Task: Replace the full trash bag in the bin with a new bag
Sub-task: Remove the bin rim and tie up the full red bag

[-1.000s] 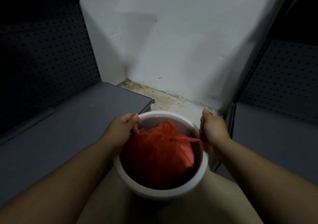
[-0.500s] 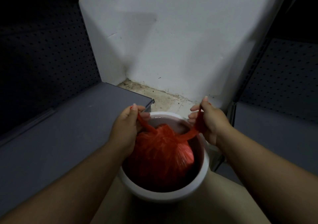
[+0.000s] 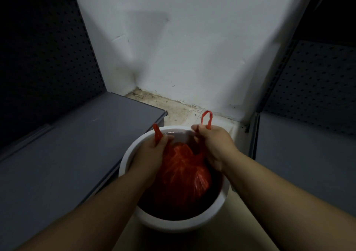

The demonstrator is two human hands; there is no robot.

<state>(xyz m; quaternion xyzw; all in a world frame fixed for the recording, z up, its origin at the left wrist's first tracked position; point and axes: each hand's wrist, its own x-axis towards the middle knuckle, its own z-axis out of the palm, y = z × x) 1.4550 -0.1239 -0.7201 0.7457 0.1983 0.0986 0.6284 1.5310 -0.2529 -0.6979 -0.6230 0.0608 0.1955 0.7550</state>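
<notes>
Red trash bag (image 3: pixel 181 175), unlabelled, inside white bin (image 3: pixel 127 162); left hand (image 3: pixel 152 152) and right hand (image 3: pixel 215 144) each clench one handle.

The floor (image 3: pixel 179 114) is pale and carries the white bin (image 3: pixel 127 160), which stands upright on it near the corner of the white wall (image 3: pixel 192 48). Dirt and dark specks line the floor along the base of the wall. A grey shelf (image 3: pixel 77 154) extends along the left side of the bin, just beside it. A second grey shelf (image 3: pixel 308 154) lies to the right.
</notes>
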